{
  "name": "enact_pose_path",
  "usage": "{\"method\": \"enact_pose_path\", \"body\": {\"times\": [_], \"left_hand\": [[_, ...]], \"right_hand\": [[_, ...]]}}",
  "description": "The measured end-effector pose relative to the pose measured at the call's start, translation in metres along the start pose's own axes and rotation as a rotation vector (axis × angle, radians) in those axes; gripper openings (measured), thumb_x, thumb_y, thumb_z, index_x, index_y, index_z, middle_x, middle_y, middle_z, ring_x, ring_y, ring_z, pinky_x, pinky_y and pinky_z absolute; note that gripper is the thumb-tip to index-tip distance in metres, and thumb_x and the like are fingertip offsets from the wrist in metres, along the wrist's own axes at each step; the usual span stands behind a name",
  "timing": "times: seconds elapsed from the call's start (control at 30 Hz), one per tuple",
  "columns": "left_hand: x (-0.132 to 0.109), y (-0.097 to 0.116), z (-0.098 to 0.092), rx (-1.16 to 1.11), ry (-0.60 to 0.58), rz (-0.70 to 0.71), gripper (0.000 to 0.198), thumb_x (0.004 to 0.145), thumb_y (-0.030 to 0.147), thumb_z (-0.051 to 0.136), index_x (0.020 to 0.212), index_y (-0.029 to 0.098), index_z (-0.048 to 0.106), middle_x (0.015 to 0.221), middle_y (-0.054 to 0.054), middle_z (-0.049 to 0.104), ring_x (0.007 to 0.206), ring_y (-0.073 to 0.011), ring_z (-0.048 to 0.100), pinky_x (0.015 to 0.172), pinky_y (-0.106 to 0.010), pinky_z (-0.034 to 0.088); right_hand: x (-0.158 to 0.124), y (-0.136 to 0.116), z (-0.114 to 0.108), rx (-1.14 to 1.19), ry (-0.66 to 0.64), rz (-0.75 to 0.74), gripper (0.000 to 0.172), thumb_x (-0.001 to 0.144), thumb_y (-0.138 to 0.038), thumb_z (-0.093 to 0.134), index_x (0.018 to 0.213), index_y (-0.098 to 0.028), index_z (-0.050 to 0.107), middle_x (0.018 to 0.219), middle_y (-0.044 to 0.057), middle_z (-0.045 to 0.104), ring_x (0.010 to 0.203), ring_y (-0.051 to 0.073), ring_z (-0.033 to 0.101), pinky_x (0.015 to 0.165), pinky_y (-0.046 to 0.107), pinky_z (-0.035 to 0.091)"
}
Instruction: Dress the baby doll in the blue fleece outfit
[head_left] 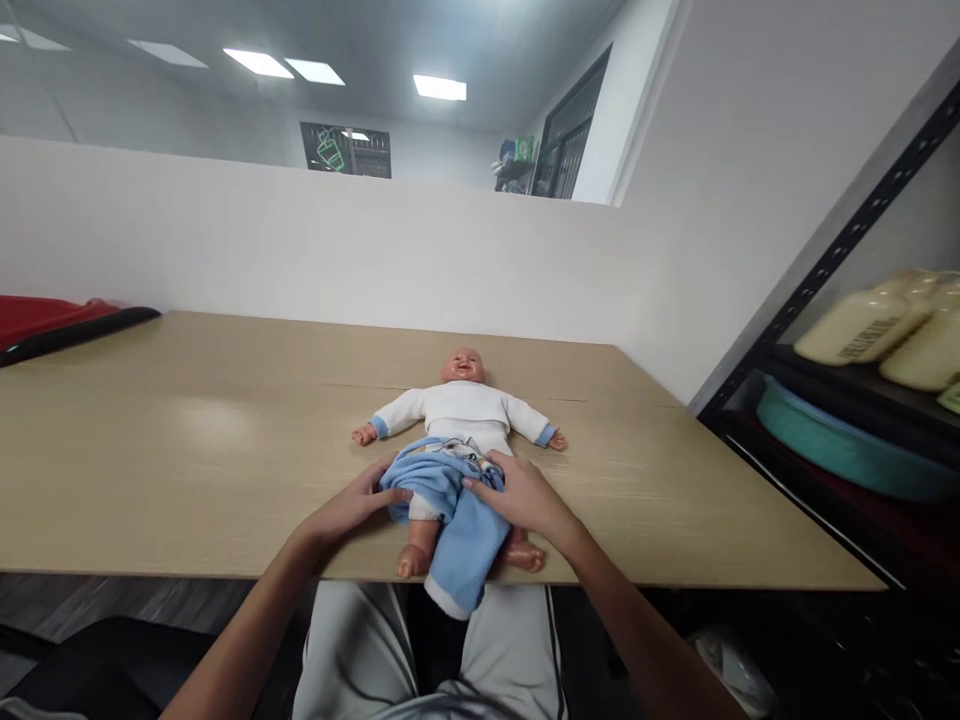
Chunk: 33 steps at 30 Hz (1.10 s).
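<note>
A baby doll (463, 405) lies on its back on the table, head away from me, in a white top with blue cuffs. Light-blue doll trousers (471, 540) are bunched over its hips and thighs; one trouser leg with a white cuff hangs over the table's front edge. The doll's bare feet show on either side of that leg. My left hand (365, 502) grips the bunched cloth at the left, thumb on top near a white patch on the thigh. My right hand (525, 492) is closed on the cloth at the right. Fingertips under the fabric are hidden.
The wooden table (225, 440) meets a white wall at the back. A red item with a black rim (60, 325) lies at the far left. At right, a black shelf holds cream bottles (870, 320) and a teal basin (847, 440). A dark chair (112, 670) stands lower left.
</note>
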<state>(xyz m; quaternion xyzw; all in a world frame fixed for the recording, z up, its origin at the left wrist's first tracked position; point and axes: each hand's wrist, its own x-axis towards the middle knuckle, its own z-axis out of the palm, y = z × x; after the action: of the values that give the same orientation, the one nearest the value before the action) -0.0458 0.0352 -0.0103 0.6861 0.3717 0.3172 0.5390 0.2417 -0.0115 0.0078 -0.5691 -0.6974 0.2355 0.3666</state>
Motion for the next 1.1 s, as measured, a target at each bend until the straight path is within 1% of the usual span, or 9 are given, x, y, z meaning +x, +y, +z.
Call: {"method": "enact_pose_path", "body": {"times": [0.1, 0.2, 0.3, 0.5, 0.6, 0.73, 0.83, 0.9, 1.1], "left_hand": [[0.001, 0.01, -0.003, 0.036, -0.054, 0.027, 0.057, 0.09, 0.045, 0.074, 0.143, 0.028, 0.062, 0.152, -0.008, 0.064, 0.141, -0.0339, 0.057, 0.121, -0.048, 0.043], [0.005, 0.031, 0.002, 0.129, -0.007, 0.125, 0.052, 0.092, 0.052, 0.07, 0.138, 0.027, 0.065, 0.148, -0.01, 0.065, 0.137, -0.0333, 0.059, 0.117, -0.048, 0.046], [0.014, 0.061, 0.014, 0.278, 0.03, 0.27, 0.063, 0.085, 0.051, 0.081, 0.141, 0.028, 0.063, 0.151, -0.01, 0.061, 0.141, -0.0334, 0.054, 0.116, -0.044, 0.046], [0.051, 0.096, 0.039, 0.456, -0.33, 0.245, 0.058, 0.075, 0.055, 0.087, 0.124, 0.027, 0.073, 0.113, -0.004, 0.078, 0.107, -0.0314, 0.071, 0.089, -0.035, 0.054], [0.062, 0.097, 0.045, 0.453, -0.425, 0.246, 0.041, 0.08, 0.056, 0.082, 0.108, 0.026, 0.078, 0.098, -0.001, 0.08, 0.094, -0.0284, 0.072, 0.081, -0.032, 0.053], [0.063, 0.091, 0.05, 0.375, -0.45, 0.264, 0.035, 0.09, 0.055, 0.071, 0.11, 0.028, 0.077, 0.105, -0.001, 0.08, 0.101, -0.0278, 0.072, 0.086, -0.031, 0.053], [0.061, 0.083, 0.051, 0.356, -0.367, 0.177, 0.043, 0.091, 0.06, 0.069, 0.12, 0.028, 0.074, 0.114, -0.002, 0.079, 0.111, -0.0312, 0.071, 0.091, -0.034, 0.053], [0.061, 0.077, 0.05, 0.352, -0.33, 0.117, 0.054, 0.089, 0.062, 0.072, 0.13, 0.026, 0.069, 0.124, -0.005, 0.077, 0.121, -0.0337, 0.068, 0.098, -0.037, 0.052], [0.062, 0.066, 0.042, 0.258, -0.58, 0.165, 0.062, 0.076, 0.048, 0.087, 0.128, 0.02, 0.067, 0.123, -0.008, 0.077, 0.115, -0.0317, 0.07, 0.099, -0.039, 0.054]], "right_hand": [[-0.018, 0.002, -0.01, 0.023, -0.081, 0.059, 0.055, 0.081, -0.053, 0.084, 0.124, -0.02, 0.073, 0.126, 0.017, 0.074, 0.119, 0.041, 0.07, 0.104, 0.055, 0.056], [-0.026, 0.003, -0.015, 0.273, -0.171, 0.033, 0.067, 0.083, -0.05, 0.084, 0.14, -0.023, 0.062, 0.142, 0.015, 0.068, 0.129, 0.035, 0.066, 0.107, 0.049, 0.056], [-0.024, -0.001, -0.014, 0.459, -0.239, -0.034, 0.053, 0.09, -0.046, 0.077, 0.136, -0.026, 0.062, 0.136, 0.009, 0.07, 0.125, 0.028, 0.068, 0.103, 0.043, 0.058], [-0.021, -0.006, -0.021, 0.487, -0.005, 0.042, 0.029, 0.095, -0.048, 0.068, 0.108, -0.022, 0.065, 0.094, 0.003, 0.074, 0.073, 0.017, 0.069, 0.068, 0.029, 0.057], [-0.035, -0.009, -0.036, 0.276, -0.098, 0.072, 0.03, 0.097, -0.052, 0.064, 0.103, -0.022, 0.069, 0.089, 0.003, 0.074, 0.074, 0.02, 0.068, 0.066, 0.031, 0.055], [-0.053, -0.013, -0.045, 0.061, -0.216, -0.04, 0.023, 0.093, -0.047, 0.072, 0.098, -0.024, 0.073, 0.099, 0.003, 0.073, 0.092, 0.024, 0.068, 0.087, 0.038, 0.057], [-0.054, -0.007, -0.037, 0.192, -0.113, -0.08, 0.029, 0.095, -0.045, 0.071, 0.116, -0.025, 0.071, 0.122, 0.006, 0.071, 0.118, 0.027, 0.065, 0.107, 0.043, 0.052], [-0.051, 0.0, -0.03, 0.371, -0.104, -0.044, 0.036, 0.097, -0.05, 0.067, 0.123, -0.025, 0.066, 0.123, 0.007, 0.07, 0.118, 0.026, 0.065, 0.106, 0.041, 0.053], [-0.046, 0.004, -0.025, 0.527, -0.357, 0.117, 0.068, 0.087, -0.053, 0.08, 0.144, -0.024, 0.056, 0.135, 0.01, 0.07, 0.126, 0.031, 0.065, 0.106, 0.041, 0.053]]}}
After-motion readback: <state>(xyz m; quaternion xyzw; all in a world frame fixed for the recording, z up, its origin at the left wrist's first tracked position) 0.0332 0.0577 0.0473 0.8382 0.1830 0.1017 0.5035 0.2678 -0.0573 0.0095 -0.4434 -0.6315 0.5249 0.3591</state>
